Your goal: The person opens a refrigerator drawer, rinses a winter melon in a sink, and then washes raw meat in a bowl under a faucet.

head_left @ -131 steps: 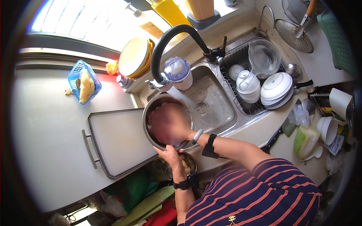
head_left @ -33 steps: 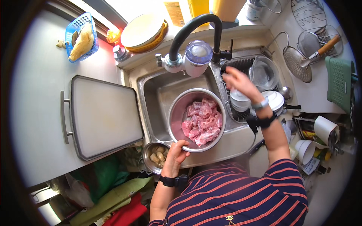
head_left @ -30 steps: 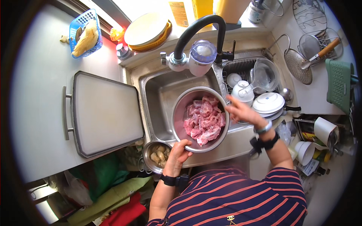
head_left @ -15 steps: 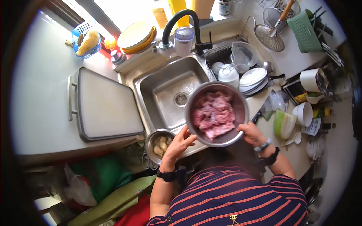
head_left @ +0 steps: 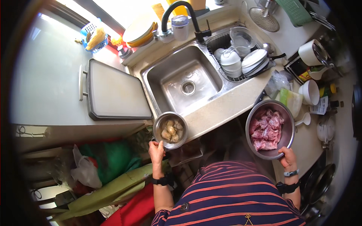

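My right hand (head_left: 288,157) grips the lower rim of a large metal bowl (head_left: 289,140), thumb over the edge. Chunks of raw pink-red meat (head_left: 267,130) lie inside it. The bowl is at the right counter, beside a cut piece of green-skinned melon (head_left: 290,101). At the near left corner of the sink, my left hand (head_left: 157,151) is closed on the near rim of a small metal bowl (head_left: 183,140). This one contains several pale brown, roundish pieces (head_left: 171,131). Whether the counter edge bears its weight, I cannot tell.
The steel sink (head_left: 162,81) holds no dishes, under a black curved faucet (head_left: 184,4). A rack to its right carries white bowls (head_left: 230,62) and plates (head_left: 253,60). A framed board (head_left: 115,90) lies left. A black-handled knife (head_left: 260,97) is near the large bowl.
My right hand has carried the large bowl of meat from the sink's front edge rightward to the right counter. My left hand has left that bowl and taken the small bowl's rim.
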Action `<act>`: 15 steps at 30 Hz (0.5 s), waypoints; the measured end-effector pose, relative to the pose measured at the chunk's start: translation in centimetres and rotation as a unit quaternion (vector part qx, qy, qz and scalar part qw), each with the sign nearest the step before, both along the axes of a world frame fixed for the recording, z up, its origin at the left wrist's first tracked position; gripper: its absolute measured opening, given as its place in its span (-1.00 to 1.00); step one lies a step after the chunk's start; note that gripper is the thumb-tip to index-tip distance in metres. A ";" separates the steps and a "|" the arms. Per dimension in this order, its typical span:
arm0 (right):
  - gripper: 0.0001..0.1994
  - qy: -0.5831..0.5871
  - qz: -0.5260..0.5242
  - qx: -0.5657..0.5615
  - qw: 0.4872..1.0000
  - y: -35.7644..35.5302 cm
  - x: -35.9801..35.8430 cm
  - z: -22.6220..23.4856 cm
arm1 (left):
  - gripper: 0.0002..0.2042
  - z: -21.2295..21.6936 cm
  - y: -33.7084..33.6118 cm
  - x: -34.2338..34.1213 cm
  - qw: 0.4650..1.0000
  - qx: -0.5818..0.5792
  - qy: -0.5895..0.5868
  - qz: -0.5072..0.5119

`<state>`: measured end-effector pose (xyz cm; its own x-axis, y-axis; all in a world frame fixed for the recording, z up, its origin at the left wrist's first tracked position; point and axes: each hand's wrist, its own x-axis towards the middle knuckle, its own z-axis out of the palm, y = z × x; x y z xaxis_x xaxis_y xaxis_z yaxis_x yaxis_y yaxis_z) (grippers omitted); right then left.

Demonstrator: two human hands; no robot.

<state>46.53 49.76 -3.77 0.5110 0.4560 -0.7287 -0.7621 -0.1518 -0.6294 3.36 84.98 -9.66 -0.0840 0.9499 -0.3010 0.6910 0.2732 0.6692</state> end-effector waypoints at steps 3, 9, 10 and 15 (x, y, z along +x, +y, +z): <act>-0.72 0.000 -0.052 0.015 0.999 -3.2 0.2 -0.7 | -0.69 -1.7 -2.3 3.0 0.966 -0.048 -0.207 0.147; -0.78 0.003 -0.073 0.038 0.997 -10.1 2.5 -0.2 | -0.63 -4.5 -4.7 6.0 0.914 0.109 -0.374 0.111; -0.78 0.000 -0.073 0.038 0.997 -11.7 3.0 0.2 | -0.61 -2.7 -5.7 7.7 0.926 0.072 -0.356 0.102; -0.80 -0.019 -0.115 0.033 0.993 -19.8 4.6 0.2 | -0.58 0.6 -8.2 13.1 0.933 -0.021 -0.351 0.073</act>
